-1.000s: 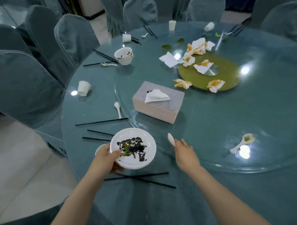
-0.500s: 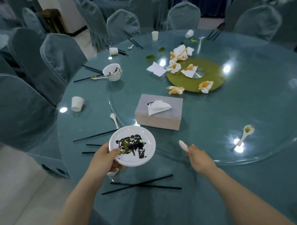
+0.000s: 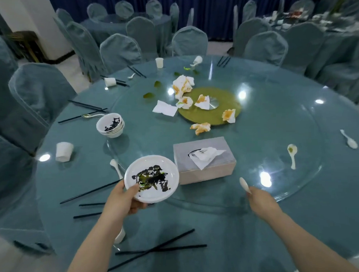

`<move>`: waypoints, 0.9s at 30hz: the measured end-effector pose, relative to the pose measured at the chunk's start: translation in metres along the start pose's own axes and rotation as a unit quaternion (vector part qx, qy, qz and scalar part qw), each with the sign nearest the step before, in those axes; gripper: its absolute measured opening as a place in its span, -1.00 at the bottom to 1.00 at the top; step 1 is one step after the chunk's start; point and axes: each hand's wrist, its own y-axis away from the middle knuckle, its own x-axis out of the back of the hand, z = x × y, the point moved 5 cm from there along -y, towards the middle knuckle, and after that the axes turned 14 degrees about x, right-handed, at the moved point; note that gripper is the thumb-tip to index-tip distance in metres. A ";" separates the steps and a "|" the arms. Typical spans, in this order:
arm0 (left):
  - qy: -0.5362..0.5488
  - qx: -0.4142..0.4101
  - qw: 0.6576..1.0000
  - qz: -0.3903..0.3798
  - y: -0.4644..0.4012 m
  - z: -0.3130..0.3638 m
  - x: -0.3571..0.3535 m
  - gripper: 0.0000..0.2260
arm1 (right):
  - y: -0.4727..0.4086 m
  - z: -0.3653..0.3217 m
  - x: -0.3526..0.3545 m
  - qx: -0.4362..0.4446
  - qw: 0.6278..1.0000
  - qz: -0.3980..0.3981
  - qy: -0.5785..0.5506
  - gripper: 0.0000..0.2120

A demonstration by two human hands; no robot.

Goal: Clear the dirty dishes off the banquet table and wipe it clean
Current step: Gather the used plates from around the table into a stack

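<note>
The likeliest slip is the dirty plate [image 3: 151, 178] tipping: the left hand [image 3: 121, 201] holds it by its near rim only, thumb on top, lifted off the surface [image 3: 299, 223] just left of the tissue box [image 3: 205, 159], and a tilt would shed the dark smear (it looks like sauce). The right hand [image 3: 258, 202], near the box's right front corner, pinches a white spoon [image 3: 244, 185] by the handle; it could drop. Stacked bowls [image 3: 111, 125] sit well beyond the box's left, stained napkins [image 3: 200, 128] behind it
</note>
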 end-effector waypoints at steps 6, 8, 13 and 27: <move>-0.011 0.028 1.000 0.008 -0.027 -0.002 -0.022 -0.88 | 0.005 0.010 0.000 0.019 0.988 -0.034 0.151 -0.65; -0.019 0.038 0.999 0.009 -0.037 -0.007 -0.031 -0.88 | 0.007 0.010 -0.003 0.040 0.984 -0.041 0.167 -0.61; -0.055 0.068 0.996 0.006 -0.062 -0.014 -0.054 -0.81 | 0.007 -0.016 -0.004 0.107 0.984 -0.038 0.134 -0.57; -0.006 0.133 0.991 -0.014 -0.082 -0.037 -0.107 -0.75 | -0.009 -0.032 -0.014 0.192 0.971 -0.054 0.134 -0.61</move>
